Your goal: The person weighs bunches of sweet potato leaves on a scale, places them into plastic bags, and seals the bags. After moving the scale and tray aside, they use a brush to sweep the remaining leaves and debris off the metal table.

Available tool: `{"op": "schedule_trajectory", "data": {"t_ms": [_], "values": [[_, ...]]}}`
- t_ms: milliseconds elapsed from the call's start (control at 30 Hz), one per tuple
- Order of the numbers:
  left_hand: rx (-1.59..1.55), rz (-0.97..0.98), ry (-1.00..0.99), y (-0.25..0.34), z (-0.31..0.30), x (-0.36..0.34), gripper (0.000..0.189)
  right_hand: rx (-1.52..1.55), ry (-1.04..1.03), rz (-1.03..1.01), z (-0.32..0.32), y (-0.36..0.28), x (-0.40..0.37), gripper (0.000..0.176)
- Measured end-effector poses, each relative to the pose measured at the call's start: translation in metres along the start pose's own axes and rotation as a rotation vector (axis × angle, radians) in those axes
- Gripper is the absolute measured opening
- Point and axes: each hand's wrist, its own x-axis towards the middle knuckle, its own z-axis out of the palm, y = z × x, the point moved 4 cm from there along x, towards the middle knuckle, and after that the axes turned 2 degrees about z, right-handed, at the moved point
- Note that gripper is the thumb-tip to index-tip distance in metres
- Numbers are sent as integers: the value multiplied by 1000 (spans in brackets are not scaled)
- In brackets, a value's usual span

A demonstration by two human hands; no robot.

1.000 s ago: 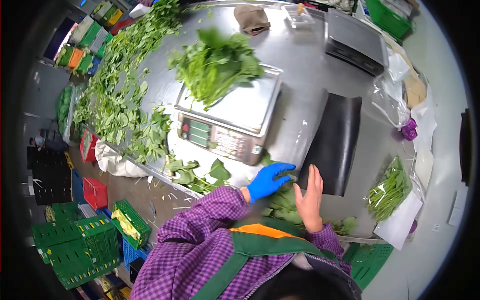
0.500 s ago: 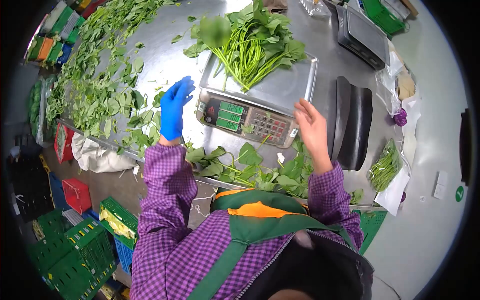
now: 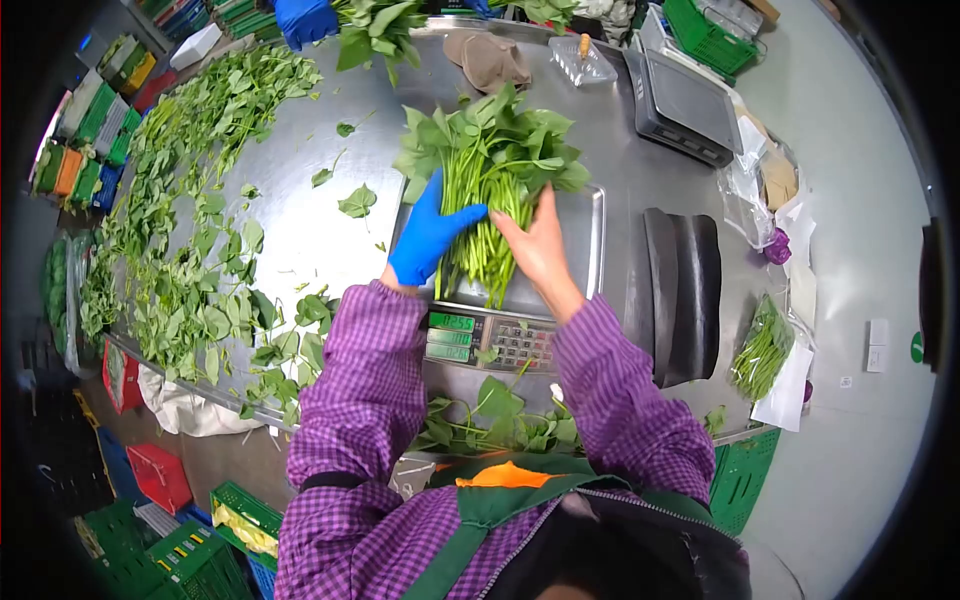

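Leafy bunch (image 3: 485,225), above the scale pan (image 3: 595,250), stems toward the wearer and leaves away: being gathered between two hands. Left hand (image 3: 425,238), blue-gloved, curls round the left flank, thumb across the front stems; right hand (image 3: 542,250), bare, closes on the opposite flank, thumb likewise in front. Some fingertips are hidden by greenery, so the hold appears fairly firm, though whether the pan bears the full weight cannot be told. A lift from this grasp would call for even pressure from both sides, keeping the stems together without crushing them. Nearer the wearer: the lit display (image 3: 450,337) and loose sprigs (image 3: 500,428). To the right: a black curved sheet (image 3: 698,300); to the left, a spread of cut greens (image 3: 185,250).

Compared with the frame half a second earlier, the hands, then empty and apart on either side of the scale, now meet at the bunch, and its stems reach the pan's near rim. Another person's gloved hand (image 3: 305,20) now shows at the far edge.
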Motion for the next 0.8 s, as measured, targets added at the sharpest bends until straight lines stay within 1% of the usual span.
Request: {"op": "schedule_trajectory", "data": {"t_ms": [33, 100, 133, 167, 233, 267, 300, 367, 400, 433, 467, 500, 533, 567, 600, 633, 667, 700, 733, 767, 800], "values": [[-4, -6, 0, -3, -2, 3, 72, -4, 1, 6, -6, 3, 2, 84], [35, -69, -20, -12, -4, -1, 72, -106, -15, 82, -16, 14, -8, 87], [152, -49, -22, -35, -14, 4, 73, -343, 2, 51, -21, 24, -7, 89], [150, -45, -27, -36, -14, 3, 73, -345, 8, 49, -25, 22, -8, 89], [181, -74, 69, -38, -21, 1, 67, -556, -10, 149, -32, 20, -11, 90], [251, -59, 114, -46, -30, 0, 65, -613, 8, 148, -37, 18, -12, 90], [237, -28, 130, -51, -37, -3, 66, -610, 7, 153, -43, 14, -17, 90], [234, -75, 258, -49, -46, -19, 65, -705, -36, 228, -55, -7, -22, 89], [207, -93, 271, -48, -54, -26, 64, -681, 30, 191, -63, 2, -25, 83], [182, -110, 284, -48, -62, -33, 64, -678, 35, 191, -70, 4, -30, 83], [143, -153, 316, -33, -59, -45, 58, -582, 67, 205, -79, 4, -35, 80], [95, -170, 347, -30, -65, -54, 53, -486, 99, 217, -87, 5, -42, 76], [54, -178, 347, -20, -67, -66, 52, -516, 135, 172, -95, 3, -50, 68], [13, -186, 348, -11, -69, -76, 51, -514, 138, 167, -103, 5, -59, 68], [-4, -171, 350, -17, -80, -82, 44, -487, 142, 170, -111, 9, -69, 65], [-3, -165, 350, -14, -83, -88, 44, -460, 146, 172, -116, 12, -78, 61], [11, -148, 392, -11, -86, -94, 43, -460, 145, 166, -119, 13, -86, 61], [25, -132, 435, -9, -89, -99, 41, -414, 154, 187, -122, 16, -95, 57], [-5, -122, 433, -11, -91, -102, 40, -369, 163, 208, -122, 16, -100, 52], [-7, -122, 435, -12, -92, -104, 40, -371, 162, 207, -121, 15, -104, 52], [-11, -110, 436, -14, -94, -105, 39, -371, 164, 215, -121, 12, -107, 48]]}}
